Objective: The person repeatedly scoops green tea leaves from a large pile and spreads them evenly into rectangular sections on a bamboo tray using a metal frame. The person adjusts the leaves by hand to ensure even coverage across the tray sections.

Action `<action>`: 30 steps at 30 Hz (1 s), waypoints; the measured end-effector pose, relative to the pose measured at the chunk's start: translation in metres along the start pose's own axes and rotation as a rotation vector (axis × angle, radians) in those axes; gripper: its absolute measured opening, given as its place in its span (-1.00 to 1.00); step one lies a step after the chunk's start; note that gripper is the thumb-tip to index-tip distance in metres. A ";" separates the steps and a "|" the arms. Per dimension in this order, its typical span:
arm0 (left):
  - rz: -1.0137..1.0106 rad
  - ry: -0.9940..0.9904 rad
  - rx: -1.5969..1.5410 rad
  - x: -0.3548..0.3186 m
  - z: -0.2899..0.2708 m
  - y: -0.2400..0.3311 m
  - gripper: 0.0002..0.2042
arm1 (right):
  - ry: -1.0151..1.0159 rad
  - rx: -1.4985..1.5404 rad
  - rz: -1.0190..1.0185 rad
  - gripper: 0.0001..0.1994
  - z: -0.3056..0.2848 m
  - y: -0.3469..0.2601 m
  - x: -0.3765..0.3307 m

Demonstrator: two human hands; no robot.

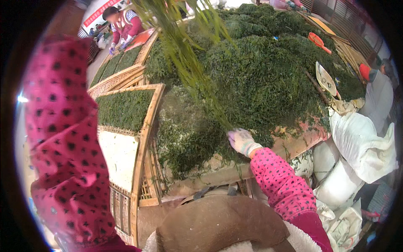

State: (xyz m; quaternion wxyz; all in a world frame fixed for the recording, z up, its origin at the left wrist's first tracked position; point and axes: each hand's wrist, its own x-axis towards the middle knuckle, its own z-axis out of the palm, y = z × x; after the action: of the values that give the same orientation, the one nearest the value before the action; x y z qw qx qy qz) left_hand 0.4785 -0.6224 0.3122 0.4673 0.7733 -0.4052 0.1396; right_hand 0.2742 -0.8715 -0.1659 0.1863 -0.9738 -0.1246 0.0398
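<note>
My right hand [242,142], in a pale glove with purple-tinted fingers, is closed at the lower end of a long, loose bundle of green seaweed strands [191,69]. The bundle rises from it past the top edge of the picture, blurred by motion. My left arm [67,126], in a pink sleeve with dark spots, reaches up along the left side; its hand does not show. Under the bundle spreads a large heap of dark green seaweed [268,80]. Left of the heap stands a wooden frame [147,122], with a layer of seaweed [128,108] above a pale sheet [117,155].
Another person [126,25] works at similar frames at the far left. An orange-red strainer [317,40] and a pale scoop-like piece [326,80] lie on the heap's right side. White sacks [363,143] crowd the right edge. A brown apron [218,224] covers my front.
</note>
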 end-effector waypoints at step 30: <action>-0.523 0.215 -0.265 -0.172 -0.012 0.023 -0.64 | -0.239 0.874 -0.040 -0.55 -0.093 0.027 0.102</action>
State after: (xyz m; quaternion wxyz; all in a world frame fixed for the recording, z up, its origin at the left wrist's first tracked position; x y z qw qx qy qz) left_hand 0.3547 -0.5324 0.2303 0.6242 0.7646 -0.1552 0.0417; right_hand 0.3901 -0.9029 -0.0927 0.5650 -0.7897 -0.1356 0.1971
